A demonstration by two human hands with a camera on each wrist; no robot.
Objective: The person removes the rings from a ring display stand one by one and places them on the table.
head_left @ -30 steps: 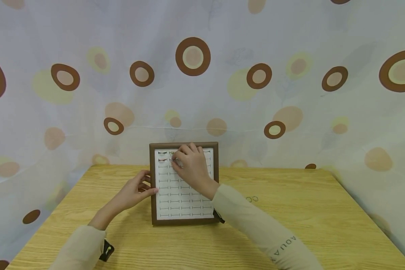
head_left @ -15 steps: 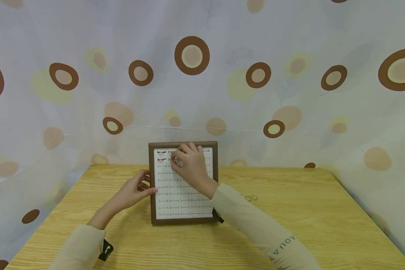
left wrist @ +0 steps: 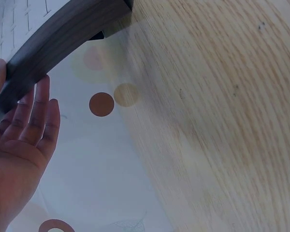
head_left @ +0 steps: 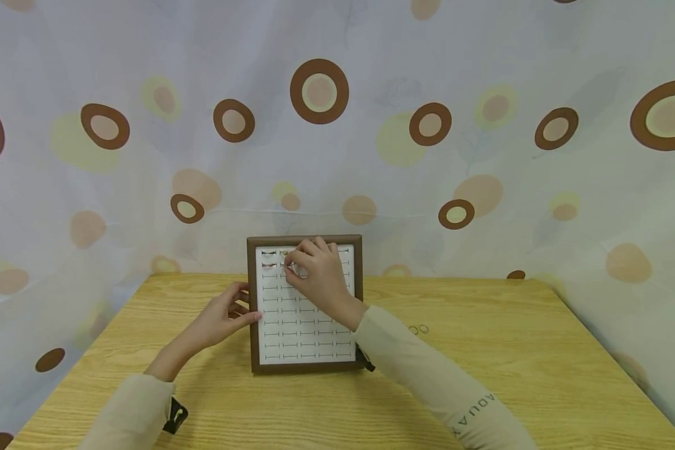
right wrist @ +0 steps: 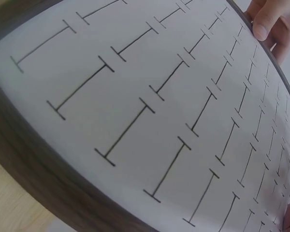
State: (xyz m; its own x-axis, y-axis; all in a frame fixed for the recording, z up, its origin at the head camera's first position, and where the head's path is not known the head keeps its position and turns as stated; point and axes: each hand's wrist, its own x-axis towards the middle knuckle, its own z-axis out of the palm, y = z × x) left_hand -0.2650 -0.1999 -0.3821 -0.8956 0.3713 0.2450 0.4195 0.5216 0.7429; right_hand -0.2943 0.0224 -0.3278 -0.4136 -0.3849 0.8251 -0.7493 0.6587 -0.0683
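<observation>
A ring display board (head_left: 308, 334) with a brown frame and a white slotted pad stands propped up on the table. My left hand (head_left: 224, 319) grips its left edge, thumb on the front and fingers behind; the left wrist view shows the fingers (left wrist: 38, 108) at the frame's back. Over the upper part of the pad, my right hand (head_left: 320, 278) pinches a small ring at the second row, mostly hidden by the fingertips. Rings sit in the first-column slots, one in the top row (head_left: 269, 253) and one below it (head_left: 270, 265). Another ring (head_left: 284, 253) shows partly beside them.
Two loose rings (head_left: 424, 329) lie on the wooden table (head_left: 484, 375) right of the board, one partly behind the right sleeve (head_left: 427, 375). A patterned curtain (head_left: 337, 162) hangs behind and at both sides. Lower slots (right wrist: 174, 77) of the pad hold no rings.
Both hands keep nearly the same places on the board. The whole view has shifted very slightly; the right fingertips stay at the second row.
</observation>
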